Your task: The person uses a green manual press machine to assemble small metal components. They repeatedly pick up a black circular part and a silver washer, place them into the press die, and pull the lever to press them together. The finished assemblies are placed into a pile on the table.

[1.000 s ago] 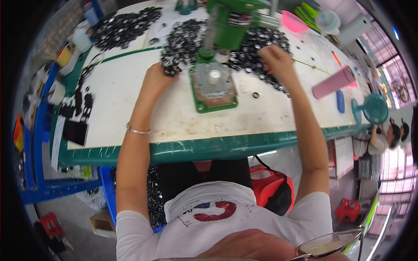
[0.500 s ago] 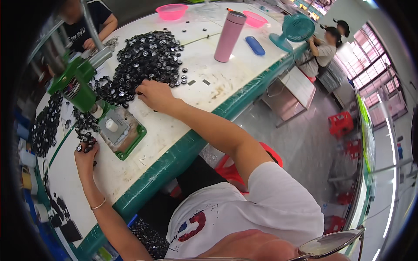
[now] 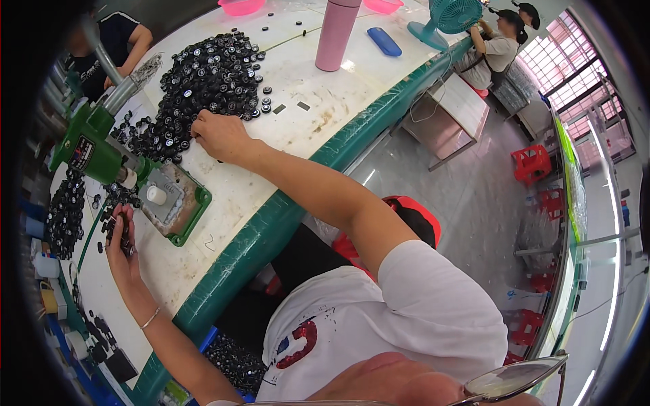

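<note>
My left hand point(image 3: 124, 247) is turned palm up beside the green press point(image 3: 87, 145), its fingers curled round several small black wheel-like parts point(image 3: 127, 238). At the near edge of a big pile of small round black wheels with shiny centres point(image 3: 203, 74), my right hand point(image 3: 225, 139) is closed in a pinch. Its fingertips hide whatever is between them. Between my hands sits the press's base plate point(image 3: 177, 227), with a short white post point(image 3: 156, 195) standing on it under the press head. More black parts lie loose behind the base.
Another heap of black wheels point(image 3: 66, 216) lies left of the press. Farther back are a pink bottle point(image 3: 336, 37), a blue case point(image 3: 384, 41) and a teal fan point(image 3: 450, 20). Across the table sits a person point(image 3: 125, 44). A green-wrapped edge point(image 3: 271, 216) borders the table.
My left hand has turned from palm down over the black parts to palm up with several in it. My right hand stays at the pile. The whole view has shifted slightly.
</note>
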A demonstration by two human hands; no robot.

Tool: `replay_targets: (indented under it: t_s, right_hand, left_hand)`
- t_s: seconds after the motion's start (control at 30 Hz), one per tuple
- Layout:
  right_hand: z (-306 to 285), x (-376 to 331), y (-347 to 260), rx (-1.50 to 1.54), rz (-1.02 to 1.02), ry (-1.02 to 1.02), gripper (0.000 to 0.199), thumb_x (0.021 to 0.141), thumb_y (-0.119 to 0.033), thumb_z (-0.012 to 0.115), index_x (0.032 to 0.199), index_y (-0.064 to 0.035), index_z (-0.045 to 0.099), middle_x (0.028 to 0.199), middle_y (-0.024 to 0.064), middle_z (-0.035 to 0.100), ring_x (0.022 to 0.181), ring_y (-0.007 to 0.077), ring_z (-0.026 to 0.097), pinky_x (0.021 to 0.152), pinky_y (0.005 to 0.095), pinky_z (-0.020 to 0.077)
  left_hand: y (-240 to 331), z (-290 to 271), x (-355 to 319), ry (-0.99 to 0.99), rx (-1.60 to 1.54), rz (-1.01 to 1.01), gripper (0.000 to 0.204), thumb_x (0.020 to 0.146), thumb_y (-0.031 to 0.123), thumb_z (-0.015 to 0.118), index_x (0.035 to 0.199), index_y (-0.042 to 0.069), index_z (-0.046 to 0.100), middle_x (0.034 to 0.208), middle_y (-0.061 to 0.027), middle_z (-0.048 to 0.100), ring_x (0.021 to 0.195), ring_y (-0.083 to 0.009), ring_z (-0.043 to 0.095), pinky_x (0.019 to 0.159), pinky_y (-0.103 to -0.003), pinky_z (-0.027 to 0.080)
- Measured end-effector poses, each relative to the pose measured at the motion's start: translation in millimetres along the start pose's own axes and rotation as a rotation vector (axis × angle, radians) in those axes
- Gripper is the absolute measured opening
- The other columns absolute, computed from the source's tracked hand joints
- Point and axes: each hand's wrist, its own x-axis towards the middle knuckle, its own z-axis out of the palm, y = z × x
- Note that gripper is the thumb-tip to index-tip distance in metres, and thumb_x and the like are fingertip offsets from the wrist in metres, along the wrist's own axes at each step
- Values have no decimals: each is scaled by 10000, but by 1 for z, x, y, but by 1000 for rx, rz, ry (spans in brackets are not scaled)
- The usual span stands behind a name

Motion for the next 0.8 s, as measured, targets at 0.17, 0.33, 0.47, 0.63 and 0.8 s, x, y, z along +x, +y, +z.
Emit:
replay_targets:
  t_s: [0.17,0.33,0.47,0.63,0.8]
  right_hand:
    - [8,6,2,36,-42,58,80,798,-156,604,842,-113,657,909,84,573,766,297,631,650,436,505]
    - [15,10,11,-12,27,-7,124,867,-183,572,940,-155,668,926,56,620,862,273,628,717,423,492]
    - [-5,17,-4,404,77,-25,172,927,-168,575,1027,-51,653,840,46,652,698,112,588,661,261,480]
    - [-26,18,-59,924,201,-308,197,952,-158,545,1019,-19,667,811,-11,616,668,48,523,620,206,449]
    - [-14,13,-100,954,285,-483,206,916,-184,601,984,-4,674,749,-11,590,633,55,491,586,207,415]
  left_hand:
    - [-1,10,-2,-142,-20,70,431,840,17,606,1259,-43,525,1177,-108,610,1123,-134,561,945,-214,444]
    - [7,42,-3,63,102,85,390,802,104,682,1179,30,614,995,-12,685,796,-13,608,539,-120,336]
    - [12,54,-5,-61,47,104,318,849,152,678,1115,-13,624,919,-45,697,753,-57,644,551,-144,437]
    - [5,65,-10,22,3,104,249,813,132,717,1015,-2,665,917,-70,702,768,-102,645,630,-213,463]
    - [-6,60,-13,45,-1,169,237,767,116,760,960,-3,692,904,-75,709,795,-114,641,754,-236,473]
